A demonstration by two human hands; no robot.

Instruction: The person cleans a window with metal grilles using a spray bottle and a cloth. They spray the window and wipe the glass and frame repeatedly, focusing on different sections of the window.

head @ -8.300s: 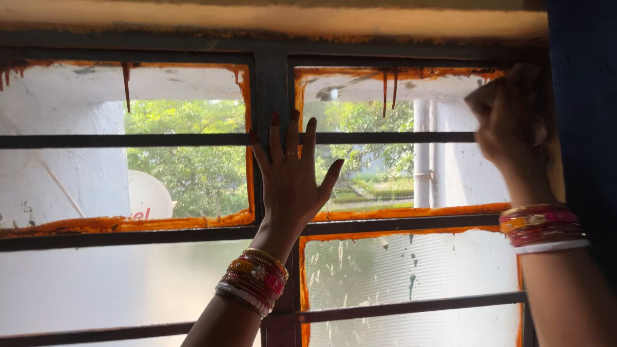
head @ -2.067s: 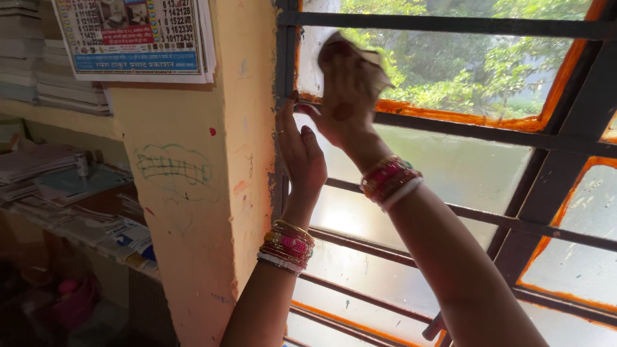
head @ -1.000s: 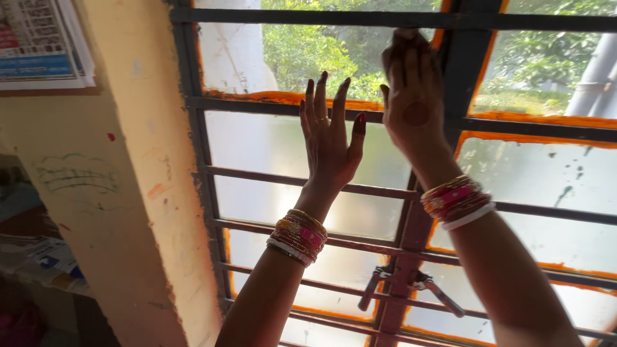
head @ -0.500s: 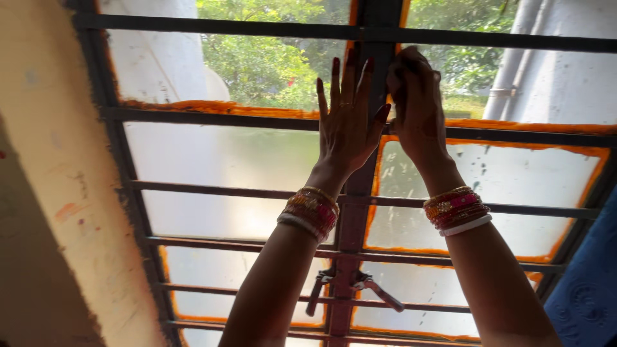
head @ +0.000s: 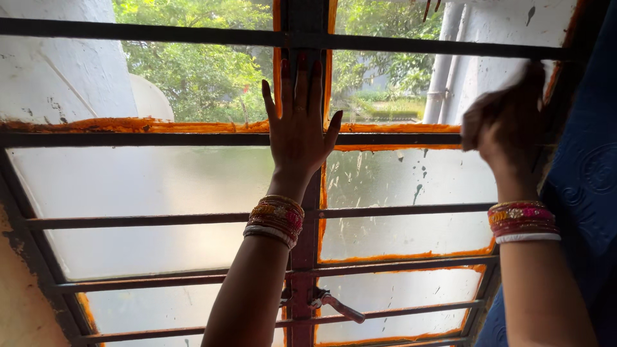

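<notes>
My left hand (head: 299,132) lies flat with its fingers spread on the dark centre post (head: 303,26) of a barred window, where the post crosses a horizontal bar (head: 160,139). My right hand (head: 504,128) is blurred and clenched at the right edge of the right-hand pane (head: 398,186), up against the frame. Its fingers are closed around a pale cloth that barely shows here. Both wrists carry stacks of red and gold bangles. Orange paint edges the panes.
Frosted lower panes (head: 141,186) sit behind dark iron bars. A metal latch handle (head: 334,305) hangs on the centre post low down. A blue curtain (head: 585,173) covers the right side. A peeling orange wall (head: 19,315) is at the lower left. Trees and a white wall show outside.
My right hand has swept right from the centre post across the pane to its right edge. My left hand stays on the centre post, and the view has shifted right.
</notes>
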